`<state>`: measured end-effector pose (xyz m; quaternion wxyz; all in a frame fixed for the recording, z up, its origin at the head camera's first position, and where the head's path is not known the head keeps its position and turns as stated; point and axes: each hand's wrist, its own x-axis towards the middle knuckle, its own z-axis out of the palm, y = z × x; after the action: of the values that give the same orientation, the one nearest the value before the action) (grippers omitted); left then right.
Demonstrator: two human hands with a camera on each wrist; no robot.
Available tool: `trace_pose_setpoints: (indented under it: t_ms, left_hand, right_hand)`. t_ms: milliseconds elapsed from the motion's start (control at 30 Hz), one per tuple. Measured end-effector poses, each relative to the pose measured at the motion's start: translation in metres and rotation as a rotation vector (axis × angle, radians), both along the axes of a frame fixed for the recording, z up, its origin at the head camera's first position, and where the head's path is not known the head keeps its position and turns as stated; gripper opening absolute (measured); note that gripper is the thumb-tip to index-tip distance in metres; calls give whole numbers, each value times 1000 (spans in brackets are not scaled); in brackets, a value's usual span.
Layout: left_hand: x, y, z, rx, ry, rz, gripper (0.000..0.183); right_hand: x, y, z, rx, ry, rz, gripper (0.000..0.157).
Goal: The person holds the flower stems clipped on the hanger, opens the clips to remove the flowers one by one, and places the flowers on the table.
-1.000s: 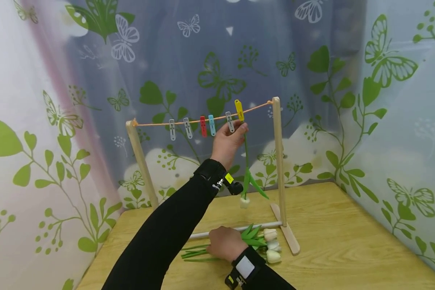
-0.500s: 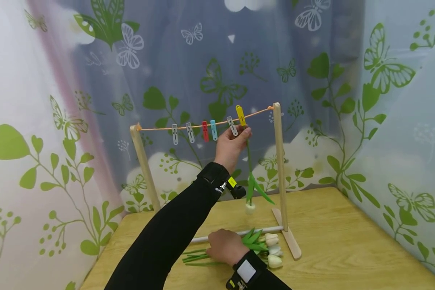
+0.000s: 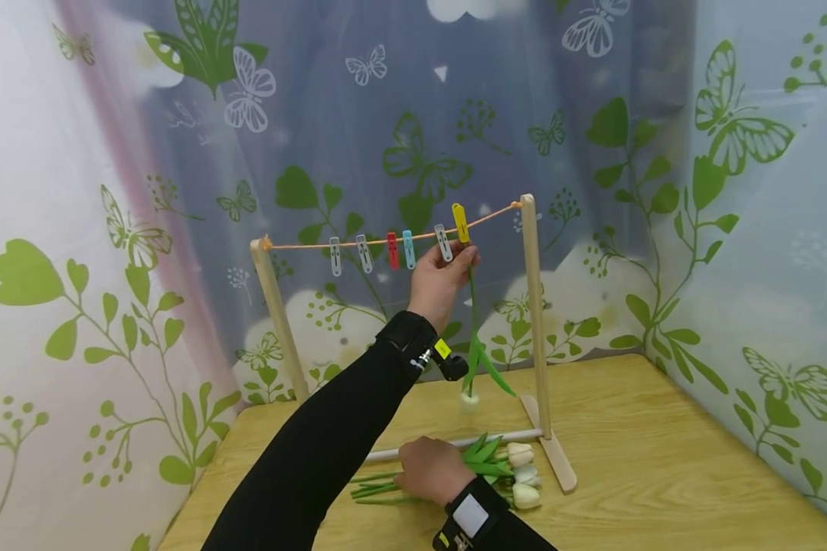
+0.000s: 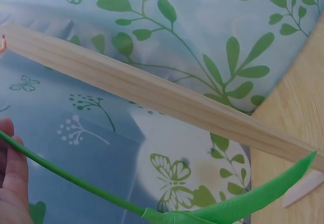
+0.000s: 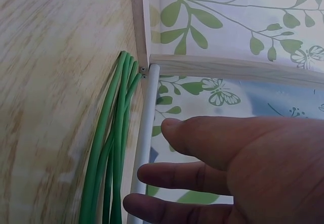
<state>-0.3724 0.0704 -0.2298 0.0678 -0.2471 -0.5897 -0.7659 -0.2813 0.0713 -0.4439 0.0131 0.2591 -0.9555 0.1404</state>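
My left hand (image 3: 436,285) reaches up to the orange cord and pinches the stem end of a white tulip (image 3: 473,306), right below a yellow clothespin (image 3: 460,223) clipped to the cord. The tulip hangs upside down, bloom lowest. In the left wrist view its green stem (image 4: 76,184) runs past my fingers (image 4: 16,168) to a long leaf. Lower down, my right hand (image 3: 433,468) is over the stems of several tulips (image 3: 526,496) lying on the table. The right wrist view shows its thumb and fingers extended apart, beside the green stems (image 5: 119,107).
A wooden frame with two posts (image 3: 536,321) stands on the table (image 3: 661,459), joined low by a white rod (image 3: 517,435). Along the cord hang a red clothespin (image 3: 393,251), a blue clothespin (image 3: 409,249) and several clear ones. A patterned curtain (image 3: 317,92) surrounds the table.
The head view has shifted slightly. The hanging tulip's bloom swings a little right, then back left, and the yellow clothespin stands somewhat more upright. Both hands stay nearly in place.
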Motion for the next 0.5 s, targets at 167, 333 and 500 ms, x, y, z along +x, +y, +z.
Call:
trace_pose_setpoints:
  t_ms: [167,333,500]
  left_hand:
    - [6,-3,-3,3,-10,10,22]
    - [13,-3,-2,1,-20,-11,18]
    - [15,-3,-3,18,-15,-34,17]
  right_hand:
    - [2,-3,-2,9,18,2,32]
    - [2,-5,-2,-10,-18,-9,40]
    - [-1,-6,-4,-29,-54,-18,47]
